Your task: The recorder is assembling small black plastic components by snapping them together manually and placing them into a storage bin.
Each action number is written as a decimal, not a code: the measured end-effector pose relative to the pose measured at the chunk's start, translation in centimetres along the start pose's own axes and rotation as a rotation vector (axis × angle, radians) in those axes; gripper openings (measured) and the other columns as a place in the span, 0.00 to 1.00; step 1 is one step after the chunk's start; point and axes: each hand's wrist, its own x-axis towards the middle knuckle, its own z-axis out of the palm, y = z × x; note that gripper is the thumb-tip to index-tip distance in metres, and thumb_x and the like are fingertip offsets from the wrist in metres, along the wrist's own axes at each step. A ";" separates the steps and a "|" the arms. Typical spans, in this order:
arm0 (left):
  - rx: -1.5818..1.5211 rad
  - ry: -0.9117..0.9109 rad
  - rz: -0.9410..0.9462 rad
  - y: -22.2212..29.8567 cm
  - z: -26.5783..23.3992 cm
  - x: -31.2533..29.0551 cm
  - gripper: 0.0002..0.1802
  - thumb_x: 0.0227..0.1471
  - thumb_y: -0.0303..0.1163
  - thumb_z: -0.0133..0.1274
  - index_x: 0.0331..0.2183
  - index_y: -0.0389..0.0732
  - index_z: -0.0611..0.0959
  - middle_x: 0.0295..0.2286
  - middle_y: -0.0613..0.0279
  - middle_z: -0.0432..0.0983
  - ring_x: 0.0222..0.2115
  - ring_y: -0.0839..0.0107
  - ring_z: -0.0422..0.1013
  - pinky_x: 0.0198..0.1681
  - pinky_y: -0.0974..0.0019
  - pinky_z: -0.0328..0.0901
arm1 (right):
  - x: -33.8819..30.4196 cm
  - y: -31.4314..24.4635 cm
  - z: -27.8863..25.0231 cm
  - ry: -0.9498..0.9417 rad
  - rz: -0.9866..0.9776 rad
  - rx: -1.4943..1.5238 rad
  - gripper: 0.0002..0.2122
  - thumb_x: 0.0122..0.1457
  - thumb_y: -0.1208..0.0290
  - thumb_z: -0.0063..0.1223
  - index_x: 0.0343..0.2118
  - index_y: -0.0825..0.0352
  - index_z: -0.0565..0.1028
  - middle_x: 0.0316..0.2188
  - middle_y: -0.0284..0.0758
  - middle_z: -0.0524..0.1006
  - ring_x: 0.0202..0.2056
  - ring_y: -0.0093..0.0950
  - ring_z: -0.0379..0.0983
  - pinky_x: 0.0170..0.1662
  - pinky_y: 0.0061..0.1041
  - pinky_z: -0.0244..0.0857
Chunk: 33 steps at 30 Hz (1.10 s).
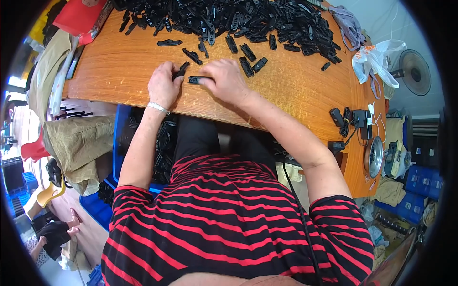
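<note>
My left hand is near the front edge of the wooden table, its thumb and fingers closed on a small black plastic part that tilts up to the right. Just to its right, my right hand bends inward with the thumb and fingertips at the end of another black plastic part. That second part lies low over the tabletop, and the fingers over it are slightly blurred. Several loose black parts of the same kind lie beyond my hands.
A big heap of black plastic parts covers the far side of the table. Black power adapters with cables and a round metal dish sit at the right. A blue bin with black parts stands below the front edge.
</note>
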 end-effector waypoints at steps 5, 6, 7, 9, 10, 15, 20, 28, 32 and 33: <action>-0.239 -0.031 0.108 3.2 -1.6 0.4 0.14 0.38 0.23 0.60 0.31 0.40 0.75 0.29 0.56 0.74 0.32 0.56 0.72 0.35 0.61 0.66 | 2.0 0.7 -0.8 0.048 0.409 0.407 0.15 0.55 0.63 0.56 0.40 0.70 0.73 0.23 0.34 0.76 0.25 0.23 0.74 0.29 0.23 0.68; -0.328 -0.061 0.159 3.5 -1.6 0.6 0.15 0.38 0.22 0.60 0.32 0.40 0.76 0.30 0.56 0.74 0.31 0.56 0.72 0.35 0.62 0.66 | 2.0 0.6 -1.1 -0.047 0.524 0.591 0.14 0.56 0.64 0.55 0.38 0.70 0.73 0.22 0.33 0.76 0.23 0.20 0.73 0.26 0.20 0.68; -0.329 -0.060 0.157 3.5 -1.5 0.9 0.15 0.38 0.22 0.60 0.32 0.40 0.76 0.30 0.56 0.74 0.31 0.56 0.72 0.35 0.62 0.66 | 2.3 0.5 -1.8 -0.140 0.634 0.771 0.12 0.57 0.66 0.54 0.37 0.70 0.73 0.22 0.31 0.75 0.21 0.18 0.72 0.23 0.18 0.67; -0.366 -0.068 0.153 3.4 -1.3 1.5 0.14 0.40 0.22 0.60 0.33 0.39 0.76 0.29 0.61 0.75 0.28 0.65 0.72 0.32 0.67 0.67 | 1.9 0.6 -1.9 -0.159 0.693 0.823 0.10 0.58 0.67 0.54 0.35 0.70 0.73 0.21 0.31 0.75 0.19 0.17 0.71 0.21 0.16 0.66; -0.367 -0.067 0.152 2.9 -1.0 1.7 0.14 0.40 0.22 0.60 0.33 0.39 0.76 0.29 0.61 0.75 0.28 0.65 0.72 0.32 0.67 0.67 | 1.6 0.6 -1.9 -0.175 0.752 0.876 0.09 0.58 0.69 0.53 0.34 0.71 0.73 0.21 0.31 0.75 0.17 0.16 0.70 0.19 0.14 0.65; -1.012 -0.381 -0.310 0.9 0.1 1.2 0.10 0.47 0.26 0.60 0.33 0.34 0.78 0.24 0.70 0.73 0.22 0.85 0.67 0.23 0.80 0.63 | 0.4 0.3 -1.3 -0.175 0.867 0.884 0.08 0.57 0.70 0.54 0.32 0.71 0.72 0.20 0.32 0.74 0.17 0.17 0.70 0.19 0.15 0.66; -0.920 -0.273 -0.424 1.4 1.2 0.9 0.06 0.47 0.25 0.59 0.29 0.34 0.80 0.20 0.69 0.73 0.20 0.83 0.67 0.22 0.79 0.62 | 0.0 0.5 -0.7 -0.198 0.903 0.862 0.08 0.57 0.71 0.53 0.31 0.71 0.71 0.20 0.33 0.74 0.17 0.18 0.70 0.19 0.16 0.66; -0.525 -0.213 -0.221 1.4 1.3 1.1 0.07 0.49 0.28 0.58 0.28 0.34 0.78 0.19 0.68 0.71 0.19 0.82 0.65 0.21 0.75 0.62 | -0.1 0.3 -0.6 -0.256 0.882 0.805 0.08 0.57 0.70 0.53 0.30 0.71 0.70 0.19 0.33 0.74 0.16 0.20 0.70 0.18 0.18 0.66; -0.544 -0.290 -0.336 1.3 1.4 1.3 0.09 0.45 0.30 0.60 0.27 0.34 0.80 0.19 0.66 0.73 0.21 0.78 0.66 0.27 0.71 0.64 | 0.0 0.3 -0.6 -0.288 0.896 0.785 0.09 0.57 0.70 0.53 0.29 0.71 0.69 0.18 0.33 0.73 0.15 0.20 0.69 0.16 0.19 0.64; -0.509 -0.288 -0.319 1.2 1.5 1.3 0.09 0.46 0.30 0.60 0.27 0.35 0.79 0.19 0.65 0.73 0.21 0.77 0.66 0.28 0.70 0.64 | 0.1 0.3 -0.7 -0.314 0.911 0.809 0.09 0.57 0.70 0.53 0.29 0.70 0.68 0.18 0.34 0.73 0.14 0.20 0.69 0.15 0.19 0.63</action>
